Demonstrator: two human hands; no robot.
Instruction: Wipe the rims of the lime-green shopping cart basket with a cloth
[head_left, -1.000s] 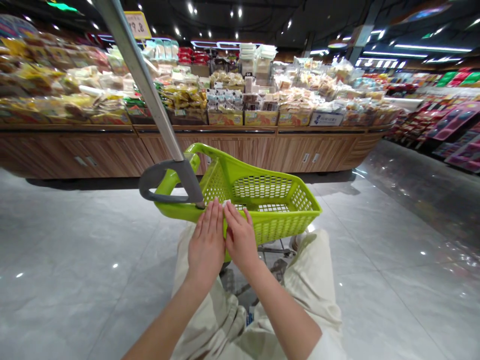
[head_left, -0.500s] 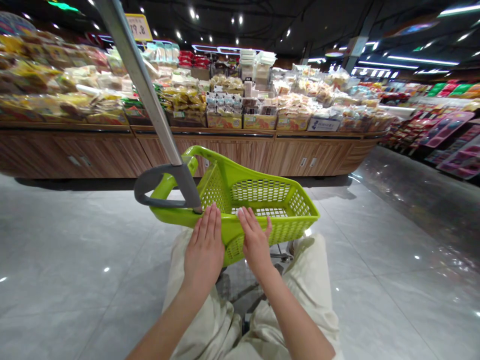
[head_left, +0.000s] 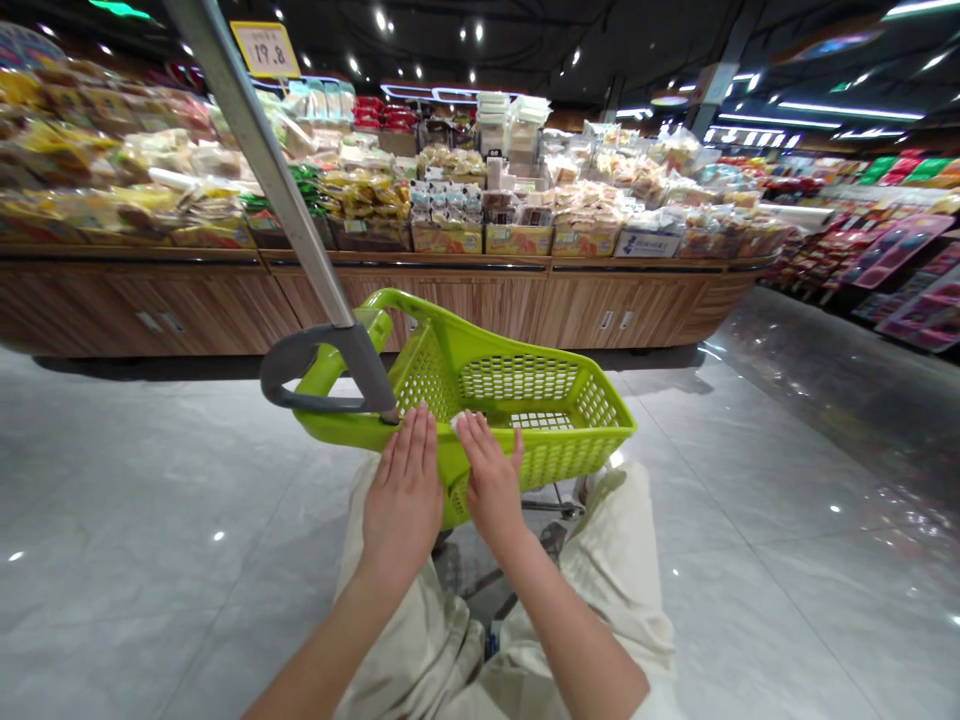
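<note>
A lime-green shopping cart basket (head_left: 517, 358) with perforated walls is in front of my knees. My left hand (head_left: 405, 490) lies flat against its near rim, fingers straight and side by side, close to the grey handle (head_left: 367, 372). To the right of it, my right hand (head_left: 493, 485) presses over the same rim with its thumb side raised. A bit of white, tissue-like material (head_left: 456, 421) peeks out at its fingertips; most of it is hidden under the fingers. Some of the basket's floor shows through the opening.
A metal pole (head_left: 281, 175) rises from the cart's handle end toward the upper left. Beyond the cart stands a wooden display counter (head_left: 480, 292) heaped with packaged food. A price sign (head_left: 265, 50) reads 19.8. Shelves (head_left: 892, 270) line the right side.
My right hand has slid left along the rim with the white material, closer to my left hand. My left hand has barely shifted. The view has moved slightly.
</note>
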